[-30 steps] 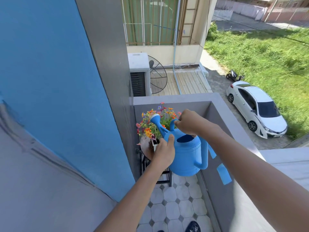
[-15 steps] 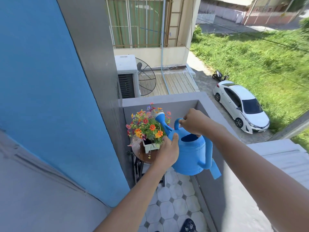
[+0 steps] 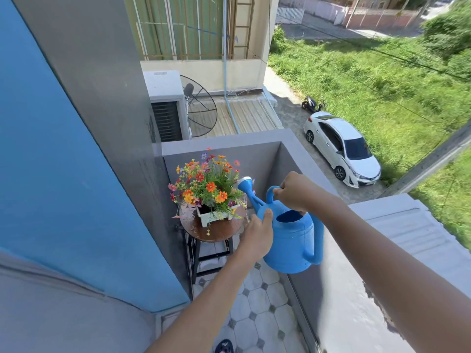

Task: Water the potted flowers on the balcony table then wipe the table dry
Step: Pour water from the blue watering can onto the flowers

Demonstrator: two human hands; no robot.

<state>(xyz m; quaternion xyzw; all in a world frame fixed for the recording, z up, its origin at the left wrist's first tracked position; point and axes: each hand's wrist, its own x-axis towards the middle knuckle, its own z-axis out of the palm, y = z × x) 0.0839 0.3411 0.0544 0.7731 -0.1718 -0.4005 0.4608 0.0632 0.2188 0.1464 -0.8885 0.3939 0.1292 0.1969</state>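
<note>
A white pot (image 3: 213, 216) of orange, red and purple flowers (image 3: 207, 184) stands on a small round brown table (image 3: 216, 231) in the balcony's far corner. To its right I hold a blue watering can (image 3: 293, 244) in the air. My right hand (image 3: 295, 192) grips its top handle. My left hand (image 3: 257, 236) is pressed against the can's side at the base of the spout. The spout's rose (image 3: 246, 183) sits level with the right edge of the blooms, beside them.
A blue wall (image 3: 58, 161) and grey pillar (image 3: 102, 80) close the left side. The grey balcony parapet (image 3: 331, 289) runs along the right. The floor has white octagonal tiles (image 3: 257, 309). A white car (image 3: 342, 151) is parked on the street below.
The can has swung right and levelled, so its spout came off the flowers and now sits beside them. The pot and table top have come into plain sight.
</note>
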